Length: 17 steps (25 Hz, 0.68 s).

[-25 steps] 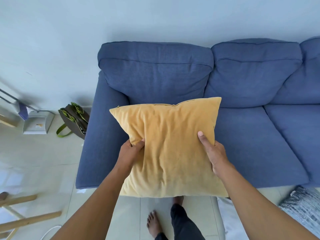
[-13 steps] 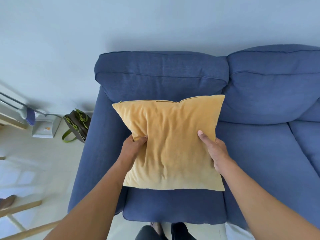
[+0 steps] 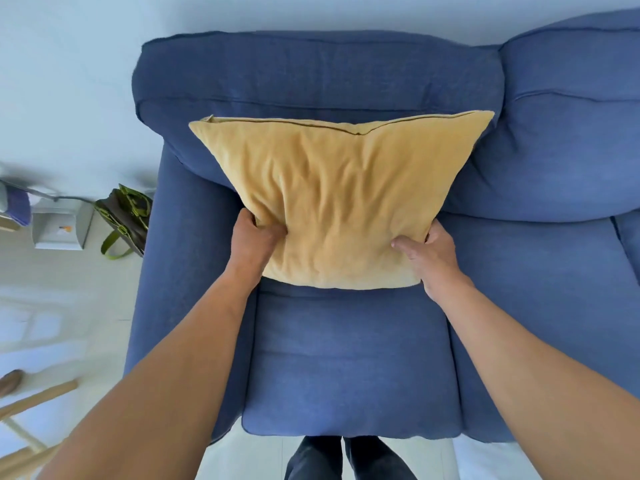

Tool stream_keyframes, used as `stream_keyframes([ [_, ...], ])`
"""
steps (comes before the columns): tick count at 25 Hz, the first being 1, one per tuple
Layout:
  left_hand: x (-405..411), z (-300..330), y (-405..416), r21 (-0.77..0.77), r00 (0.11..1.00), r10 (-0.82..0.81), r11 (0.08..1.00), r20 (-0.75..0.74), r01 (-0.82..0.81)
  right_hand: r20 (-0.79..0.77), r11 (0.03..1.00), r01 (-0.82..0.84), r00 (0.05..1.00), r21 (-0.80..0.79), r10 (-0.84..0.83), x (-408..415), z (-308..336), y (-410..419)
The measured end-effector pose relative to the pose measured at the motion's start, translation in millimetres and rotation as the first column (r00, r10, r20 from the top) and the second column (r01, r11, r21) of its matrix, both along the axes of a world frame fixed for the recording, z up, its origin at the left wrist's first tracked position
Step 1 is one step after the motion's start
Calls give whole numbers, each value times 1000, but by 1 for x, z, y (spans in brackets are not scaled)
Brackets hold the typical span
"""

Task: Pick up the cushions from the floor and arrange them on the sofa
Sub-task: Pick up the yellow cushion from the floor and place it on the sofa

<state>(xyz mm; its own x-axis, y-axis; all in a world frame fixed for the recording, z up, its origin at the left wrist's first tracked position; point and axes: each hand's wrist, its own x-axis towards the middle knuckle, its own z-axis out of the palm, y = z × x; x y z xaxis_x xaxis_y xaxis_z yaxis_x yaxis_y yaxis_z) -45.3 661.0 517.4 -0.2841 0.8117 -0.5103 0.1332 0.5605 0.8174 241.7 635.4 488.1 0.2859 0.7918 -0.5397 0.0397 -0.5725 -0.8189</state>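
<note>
The large blue fabric sofa (image 3: 346, 358) filled most of the view, with its wide seat cushion below and its thick padded backrest (image 3: 311, 74) against the pale wall. The square mustard-yellow velvet cushion (image 3: 346, 202) stood on the seat at the left end of the sofa, its zipped top edge leaning on the backrest and its bottom edge on the seat, or very near it; I could not tell if the full weight was already down. The left hand (image 3: 254, 242) held the lower left side of the cushion, the thumb pressed into the front and the other fingers hidden behind the fabric. The right hand (image 3: 429, 252) held the lower right side in the same way, with the thumb (image 3: 403, 243) lying on the front face and the fingers curled around the edge. So both hands were closed on the cushion, which sat between them, with the soft fabric creased where they squeezed. As I judged it, the risk was in the letting go: the cushion was soft and leaned steeply, so if the hands opened too early the bottom could slide forward on the seat and the cushion could fall flat. On the floor at the left stood a small dark bag with green straps (image 3: 126, 220).
</note>
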Motion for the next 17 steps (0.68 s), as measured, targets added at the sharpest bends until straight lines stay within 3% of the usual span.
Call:
stream_keyframes([
  [4,-7,-40,14,-195,992,-123,973,21,125,69,979,-93,992,-180,107,-5,-31,18],
  [6,-8,-43,17,-220,992,-118,968,36,123,68,976,-89,992,-197,104,-3,-30,23],
  [13,-57,0,68,-5,957,199,979,213,-203,-76,960,237,971,152,-228,16,33,64],
  [15,-60,14,77,32,967,165,984,196,-174,-50,971,167,986,173,-161,18,42,77],
  [17,-58,19,77,74,993,120,990,19,-122,73,986,57,995,154,-69,22,41,83],
])
